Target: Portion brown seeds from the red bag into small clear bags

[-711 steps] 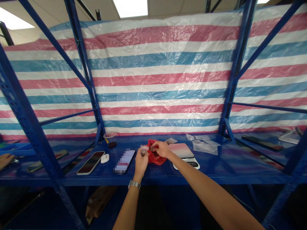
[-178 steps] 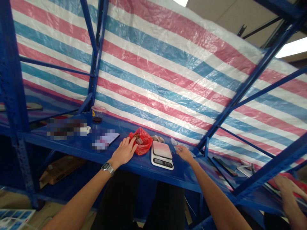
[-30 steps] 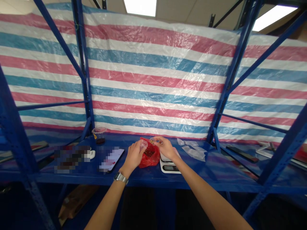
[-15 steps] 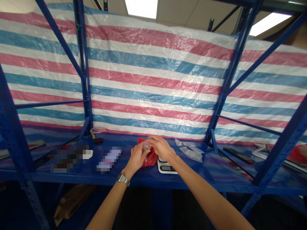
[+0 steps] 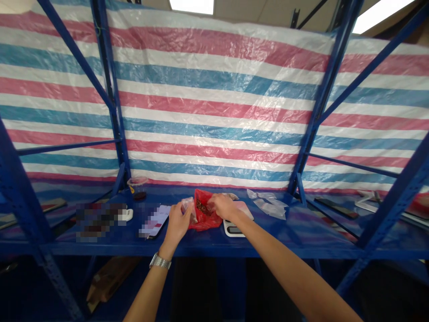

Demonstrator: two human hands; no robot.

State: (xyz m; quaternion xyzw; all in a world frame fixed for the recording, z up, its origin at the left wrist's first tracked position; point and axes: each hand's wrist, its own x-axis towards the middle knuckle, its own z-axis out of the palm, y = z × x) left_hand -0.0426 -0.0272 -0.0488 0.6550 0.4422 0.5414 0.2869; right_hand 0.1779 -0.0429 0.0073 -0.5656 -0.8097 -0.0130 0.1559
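Observation:
A red plastic bag (image 5: pixel 208 222) lies opened out on the blue shelf, with small dark brown bits (image 5: pixel 202 206) heaped inside. At its left side, my left hand (image 5: pixel 179 220) pinches a small clear plastic bag (image 5: pixel 193 211). My right hand (image 5: pixel 222 206) reaches into the red bag from the right, its fingers closed beside the brown bits. The fingertips are partly hidden, so what they hold cannot be made out. Under my right wrist stands a white kitchen scale (image 5: pixel 233 229) with a display at its front.
Several empty clear bags (image 5: pixel 271 208) lie right of the scale. Behind my right hand is a small filled clear bag (image 5: pixel 231 196). To the left are a phone (image 5: pixel 157 221) and a plastic cup (image 5: pixel 138 190) with dark contents. Blue rack posts (image 5: pixel 308 134) frame both sides.
My hands have moved apart from over the red bag. The left went left with the clear bag, and the right now dips into the red bag, whose brown contents show.

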